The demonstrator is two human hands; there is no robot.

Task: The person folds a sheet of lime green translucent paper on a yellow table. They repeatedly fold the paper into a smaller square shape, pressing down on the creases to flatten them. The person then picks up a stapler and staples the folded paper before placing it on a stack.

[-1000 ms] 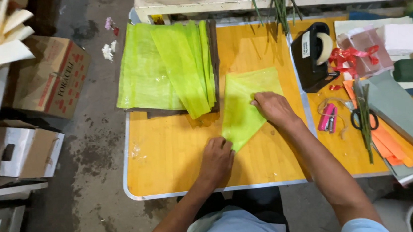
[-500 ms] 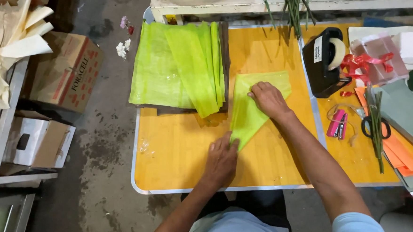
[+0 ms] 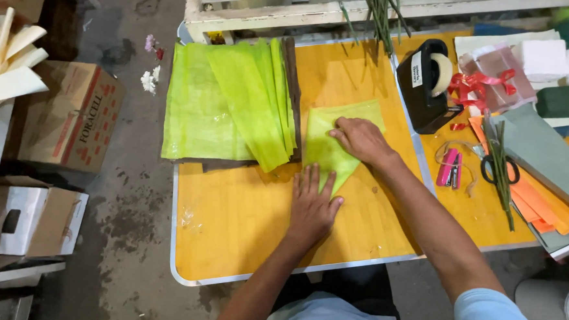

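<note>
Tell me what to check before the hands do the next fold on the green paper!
1. Left hand flat on the folded green sheet's lower tip: ok.
2. Right hand pressing its middle: ok.
3. Sheet lies fully on the yellow table: ok.
4. Stack of green sheets apart from the folded one: not ok, edges touch.
5. Scissors and pink stapler out of the way: ok.
6. Crease sharp: cannot tell.

boxes [image 3: 68, 116]: 2 | tape dispenser [image 3: 425, 84]: 1 | scissors [image 3: 499, 168]: 1 | hands: 2
</note>
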